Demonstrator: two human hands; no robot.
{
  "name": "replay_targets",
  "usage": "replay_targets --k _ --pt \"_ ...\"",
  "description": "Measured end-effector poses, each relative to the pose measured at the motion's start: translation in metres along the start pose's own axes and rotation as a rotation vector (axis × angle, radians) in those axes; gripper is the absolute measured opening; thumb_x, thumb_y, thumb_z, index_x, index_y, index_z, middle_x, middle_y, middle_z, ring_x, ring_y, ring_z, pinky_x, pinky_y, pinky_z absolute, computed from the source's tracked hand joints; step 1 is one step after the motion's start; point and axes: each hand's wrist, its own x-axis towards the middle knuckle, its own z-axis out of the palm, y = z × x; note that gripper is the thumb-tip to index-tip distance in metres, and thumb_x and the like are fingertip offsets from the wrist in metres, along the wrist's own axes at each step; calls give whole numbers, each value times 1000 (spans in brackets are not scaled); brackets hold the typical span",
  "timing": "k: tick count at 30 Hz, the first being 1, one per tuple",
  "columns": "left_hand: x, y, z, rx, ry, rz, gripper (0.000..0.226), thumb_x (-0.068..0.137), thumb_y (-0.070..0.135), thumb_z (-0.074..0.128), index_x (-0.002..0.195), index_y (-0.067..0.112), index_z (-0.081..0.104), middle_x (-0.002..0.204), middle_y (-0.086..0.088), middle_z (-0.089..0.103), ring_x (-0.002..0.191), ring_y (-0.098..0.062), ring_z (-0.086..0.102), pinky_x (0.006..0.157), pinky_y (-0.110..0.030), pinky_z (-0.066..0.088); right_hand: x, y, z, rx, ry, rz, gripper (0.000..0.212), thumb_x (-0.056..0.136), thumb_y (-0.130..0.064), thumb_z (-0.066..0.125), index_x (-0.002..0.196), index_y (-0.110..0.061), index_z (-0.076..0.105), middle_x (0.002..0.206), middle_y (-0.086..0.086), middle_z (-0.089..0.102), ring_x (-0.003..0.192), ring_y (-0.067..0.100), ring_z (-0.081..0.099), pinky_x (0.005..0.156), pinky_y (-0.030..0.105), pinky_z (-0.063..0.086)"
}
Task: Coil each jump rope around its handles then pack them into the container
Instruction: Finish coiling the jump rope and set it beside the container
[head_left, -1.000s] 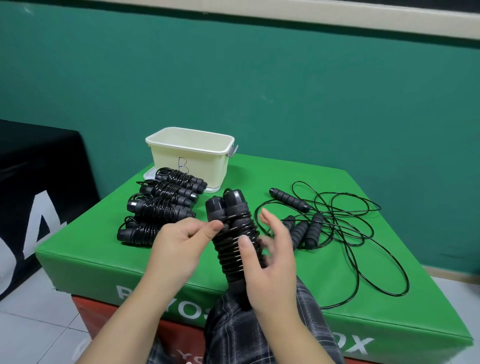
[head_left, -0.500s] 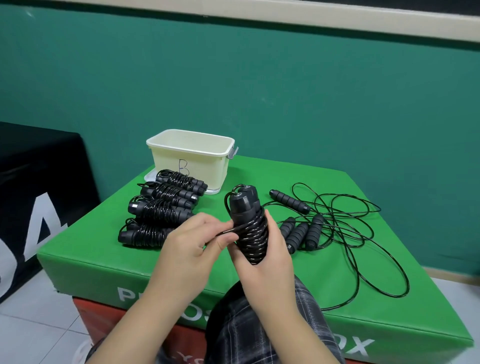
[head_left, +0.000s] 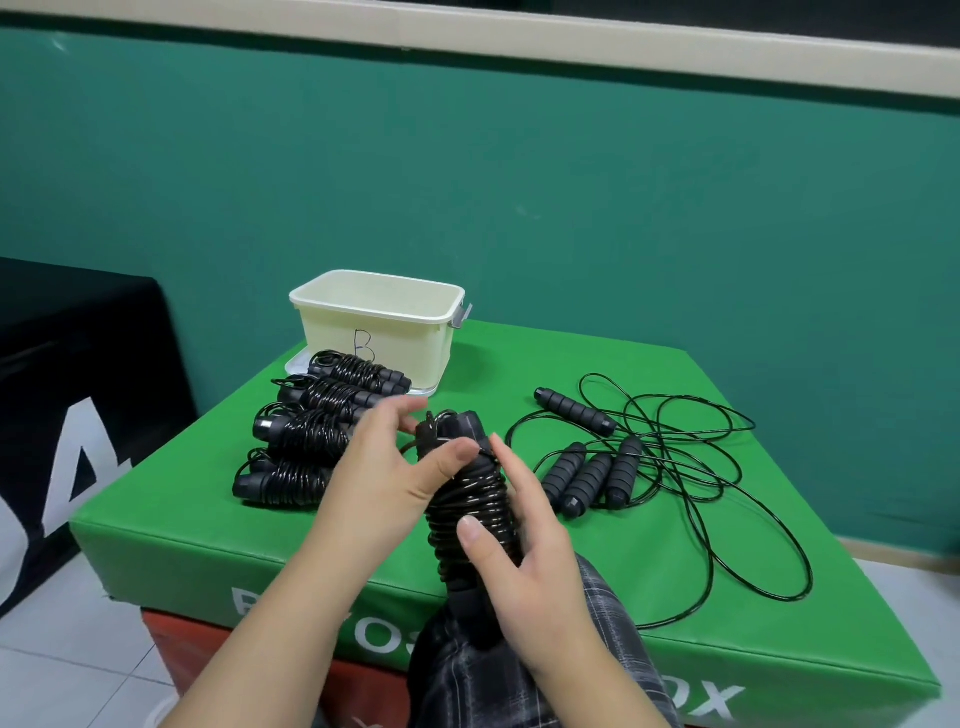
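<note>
The right hand is gripping the lower part of a coiled jump rope, held upright between both hands over the near edge of the green desk. The left hand is pinching the rope's upper end with thumb and fingers. Just beyond the left hand four coiled ropes are lying in a row, and past them the cream container is standing. Beyond the right hand, uncoiled ropes are lying tangled.
</note>
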Motion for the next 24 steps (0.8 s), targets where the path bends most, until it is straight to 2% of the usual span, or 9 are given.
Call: replay_targets --k 4,7,9,12,14,18,20,22,24 --pt "-7 7 7 -315 -146 -103 63 49 63 72 93 19 64 78 3 69 78 -13 64 71 -20 51 -3 0 2 -171 47 -13 55 79 -53 48 127 -71 29 116 -41 54 108 -12 53 88 9 40" --pt "-13 13 17 -218 -42 -129 53 53 58 76 87 19 66 80 -2 71 75 -17 66 72 -29 51 -6 3 4 -312 151 -127 54 86 -48 46 137 -53 28 146 -22 29 133 -10 27 102 3 21" --pt "-17 19 24 -195 2 -164 40 65 49 79 88 19 66 77 2 71 72 -10 66 65 -21 51 -7 8 3 -314 165 -193 54 91 -39 47 142 -37 29 151 -19 26 138 -5 24 108 7 19" --pt "-25 26 34 -241 -18 -173 52 68 60 60 100 20 63 89 4 71 85 -10 66 76 -21 49 -9 12 -4 -247 204 -218 49 92 -34 50 140 -30 40 147 -22 35 136 1 34 108 11 25" --pt "-32 31 40 -464 -122 -203 69 67 68 45 111 17 61 103 1 71 101 -14 65 89 -27 49 -10 15 -7 -184 296 -196 46 89 -36 52 135 -38 49 142 -21 43 133 3 41 108 16 31" --pt "-41 41 48 -741 -310 -308 80 80 67 17 120 11 58 113 -6 69 106 -16 65 82 -23 53 -14 19 -12 88 432 -62 35 81 -40 62 115 -49 59 129 -19 57 126 8 51 105 38 41" --pt "-43 39 58 -676 -261 -292 68 86 70 34 119 15 59 111 -2 70 105 -15 65 92 -32 51 -16 20 -15 108 475 -38 29 86 -29 61 110 -46 62 125 -16 61 123 7 54 103 34 41" --pt "-42 32 67 -441 -196 -232 64 70 69 58 118 26 56 105 7 70 102 -10 65 99 -41 47 -18 20 -17 95 478 15 24 94 -24 53 108 -41 62 123 -18 62 119 4 55 100 27 41" --pt "-43 27 71 -297 -171 -248 69 55 67 64 115 35 52 99 12 71 96 -8 66 96 -42 48 -20 16 -19 62 478 79 14 95 -38 46 103 -35 57 118 -25 60 111 -3 57 91 14 42"
